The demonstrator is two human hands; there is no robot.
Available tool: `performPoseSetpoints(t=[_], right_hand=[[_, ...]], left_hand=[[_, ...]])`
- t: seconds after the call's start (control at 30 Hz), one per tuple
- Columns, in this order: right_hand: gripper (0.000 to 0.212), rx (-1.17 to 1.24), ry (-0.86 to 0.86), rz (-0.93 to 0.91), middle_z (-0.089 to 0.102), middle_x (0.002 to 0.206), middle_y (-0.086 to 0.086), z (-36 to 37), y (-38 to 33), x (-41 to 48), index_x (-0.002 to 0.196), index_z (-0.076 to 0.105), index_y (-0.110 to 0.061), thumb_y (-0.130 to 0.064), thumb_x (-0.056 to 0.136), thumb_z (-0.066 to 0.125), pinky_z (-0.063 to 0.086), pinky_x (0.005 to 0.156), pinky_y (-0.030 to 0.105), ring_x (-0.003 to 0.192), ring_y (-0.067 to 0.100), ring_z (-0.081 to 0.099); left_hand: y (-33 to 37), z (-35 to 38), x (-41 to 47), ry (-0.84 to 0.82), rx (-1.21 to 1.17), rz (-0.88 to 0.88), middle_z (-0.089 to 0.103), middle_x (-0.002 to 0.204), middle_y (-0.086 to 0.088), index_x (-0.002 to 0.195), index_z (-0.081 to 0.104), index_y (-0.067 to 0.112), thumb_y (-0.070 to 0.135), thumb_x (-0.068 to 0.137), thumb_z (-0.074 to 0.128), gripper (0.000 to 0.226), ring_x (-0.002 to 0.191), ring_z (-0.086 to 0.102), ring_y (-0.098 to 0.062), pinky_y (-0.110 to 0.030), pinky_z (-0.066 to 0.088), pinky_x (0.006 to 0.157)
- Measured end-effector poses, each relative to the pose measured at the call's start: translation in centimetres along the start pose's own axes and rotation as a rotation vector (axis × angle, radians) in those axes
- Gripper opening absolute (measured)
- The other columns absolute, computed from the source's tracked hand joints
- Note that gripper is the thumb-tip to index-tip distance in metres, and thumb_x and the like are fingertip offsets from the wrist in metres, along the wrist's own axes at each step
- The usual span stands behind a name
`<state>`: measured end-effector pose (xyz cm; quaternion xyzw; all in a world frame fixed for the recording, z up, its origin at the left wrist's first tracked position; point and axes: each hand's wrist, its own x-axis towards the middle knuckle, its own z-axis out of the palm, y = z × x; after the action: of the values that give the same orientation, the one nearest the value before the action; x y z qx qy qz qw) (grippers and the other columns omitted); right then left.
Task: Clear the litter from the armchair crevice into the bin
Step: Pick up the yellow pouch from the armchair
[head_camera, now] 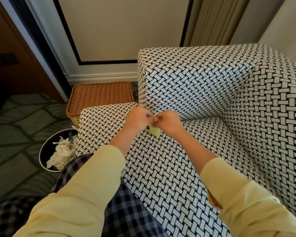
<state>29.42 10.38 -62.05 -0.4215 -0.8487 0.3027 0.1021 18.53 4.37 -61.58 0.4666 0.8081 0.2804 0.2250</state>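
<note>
Left hand (138, 118) and right hand (167, 123) meeting fingertip to fingertip low over the seat, both curled shut and pinching the same yellow wrapper (153, 131). Wrapper hanging below the fingers, pale yellow with a small dark patch at its left edge, lower corner just above or touching the seat cushion (169, 168); cannot tell which. Hands right beside the crevice (191, 119) where the seat meets the inner wall of the armrest (195, 79). Pale yellow sleeves (85, 185) reaching in from the lower edge, forearms bare near the wrists. Armchair covered all over in a black and white woven pattern. Dark checked trousers (126, 211) pressed against the front edge of the cushion. Round dark bin (41, 156) on the floor left of the chair, near the front corner of the seat, holding crumpled white paper (61, 151) and a bit of green. Wicker basket (99, 98) behind the bin, tucked against the armrest's outer side. Green patterned carpet (19, 130) beneath, cream wall panel and curtain beyond.
</note>
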Motion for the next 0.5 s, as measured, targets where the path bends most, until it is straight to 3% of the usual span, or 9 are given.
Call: performPoseSetpoints(t=[0.2,0.3,0.33,0.37,0.4,0.43,0.47,0.5], right_hand=[[0.015,0.022,0.044,0.031,0.065,0.077,0.008,0.3,-0.2,-0.1,0.089,0.072,-0.009,-0.019,0.079,0.070,0.051,0.069,0.028,0.067,0.014,0.052],[0.014,0.028,0.050,0.056,0.066,0.081,0.007,0.1,0.0,-0.3,0.091,0.072,-0.009,-0.018,0.081,0.067,0.047,0.062,0.023,0.067,0.013,0.052],[0.014,0.018,0.052,0.061,0.065,0.081,0.005,0.1,0.2,-0.4,0.090,0.072,-0.010,-0.019,0.081,0.067,0.047,0.064,0.022,0.069,0.012,0.053],[0.013,0.005,0.049,0.062,0.063,0.079,0.002,-0.1,0.4,-0.5,0.089,0.072,-0.010,-0.019,0.082,0.067,0.046,0.064,0.021,0.069,0.011,0.052],[0.011,0.004,0.048,0.063,0.061,0.077,-0.001,-0.2,0.5,-0.7,0.088,0.072,-0.011,-0.019,0.082,0.067,0.044,0.062,0.018,0.067,0.009,0.051],[0.009,0.009,0.048,0.066,0.059,0.075,-0.004,-0.3,0.6,-0.9,0.087,0.072,-0.012,-0.018,0.082,0.067,0.042,0.059,0.014,0.067,0.008,0.050],[0.008,0.011,0.052,0.066,0.057,0.073,-0.007,-0.4,0.5,-1.0,0.085,0.072,-0.012,-0.016,0.081,0.067,0.040,0.058,0.012,0.068,0.007,0.050],[0.006,0.001,0.047,0.068,0.056,0.071,-0.008,-0.4,0.6,-1.1,0.083,0.071,-0.012,-0.015,0.080,0.066,0.039,0.058,0.012,0.070,0.007,0.050]], left_hand=[[0.6,-1.0,0.8,0.010,0.047,-0.067,0.070,0.098,-0.003,0.089,0.076,0.021,0.043,0.074,0.071,0.027,0.100,0.059,-0.025,-0.055,0.039,0.099],[0.3,-2.1,1.3,0.008,0.100,-0.119,0.070,0.096,0.000,0.088,0.075,0.018,0.041,0.073,0.073,0.028,0.099,0.061,-0.027,-0.059,0.040,0.096],[0.1,-2.6,1.3,0.019,0.132,-0.129,0.069,0.092,0.001,0.088,0.074,0.016,0.038,0.076,0.072,0.025,0.095,0.062,-0.026,-0.046,0.036,0.102],[-0.3,-3.0,1.4,0.031,0.159,-0.143,0.067,0.086,0.001,0.088,0.073,0.014,0.034,0.079,0.069,0.022,0.090,0.062,-0.026,-0.036,0.033,0.086],[-0.7,-3.5,1.3,0.053,0.188,-0.153,0.066,0.081,0.000,0.088,0.072,0.012,0.031,0.081,0.067,0.021,0.087,0.063,-0.026,-0.046,0.036,0.102],[-1.2,-3.9,1.3,0.074,0.214,-0.174,0.065,0.078,0.000,0.088,0.071,0.011,0.029,0.083,0.066,0.020,0.085,0.063,-0.026,-0.059,0.033,0.104],[-1.5,-4.1,1.2,0.090,0.237,-0.193,0.066,0.078,-0.001,0.087,0.071,0.012,0.029,0.083,0.066,0.019,0.084,0.062,-0.025,-0.053,0.032,0.105],[-1.7,-4.1,1.2,0.109,0.247,-0.205,0.066,0.079,-0.001,0.085,0.070,0.013,0.030,0.083,0.066,0.018,0.083,0.061,-0.024,-0.057,0.029,0.106]])
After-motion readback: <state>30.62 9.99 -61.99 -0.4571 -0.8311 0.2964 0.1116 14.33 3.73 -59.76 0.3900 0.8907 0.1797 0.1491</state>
